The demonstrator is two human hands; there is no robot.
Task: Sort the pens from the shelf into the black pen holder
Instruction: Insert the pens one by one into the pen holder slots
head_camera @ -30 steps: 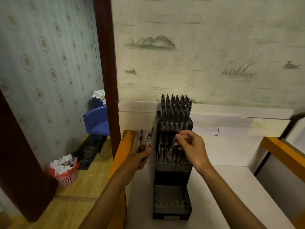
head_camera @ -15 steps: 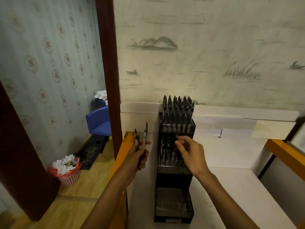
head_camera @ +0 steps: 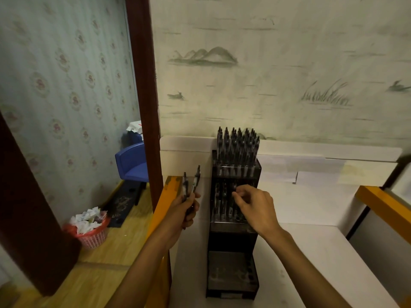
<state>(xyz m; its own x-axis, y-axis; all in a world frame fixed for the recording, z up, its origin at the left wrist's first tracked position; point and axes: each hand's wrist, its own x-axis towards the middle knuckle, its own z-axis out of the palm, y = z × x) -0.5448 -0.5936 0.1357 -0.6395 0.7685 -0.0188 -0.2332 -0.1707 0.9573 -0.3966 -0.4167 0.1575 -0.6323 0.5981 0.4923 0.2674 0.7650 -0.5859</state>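
A black tiered pen holder (head_camera: 232, 238) stands on the white shelf (head_camera: 311, 245). Its top tier is packed with several dark pens (head_camera: 238, 147), and the middle tier holds several more. The bottom tier looks bare. My left hand (head_camera: 184, 212) grips two dark pens (head_camera: 191, 184) upright, just left of the holder. My right hand (head_camera: 253, 205) is at the middle tier, fingers curled and pinching the top of a pen (head_camera: 233, 196) that stands among the others there.
A dark wooden post (head_camera: 144, 96) rises left of the shelf. An orange rail (head_camera: 162, 210) edges the shelf's left side, another orange rail (head_camera: 382, 203) lies at right. Below left are a red waste basket (head_camera: 89, 230) with paper and a blue chair (head_camera: 133, 163).
My right hand has lowered a pen into the middle tier and stays on its top. My left hand has raised its two pens a little and turned them more upright.
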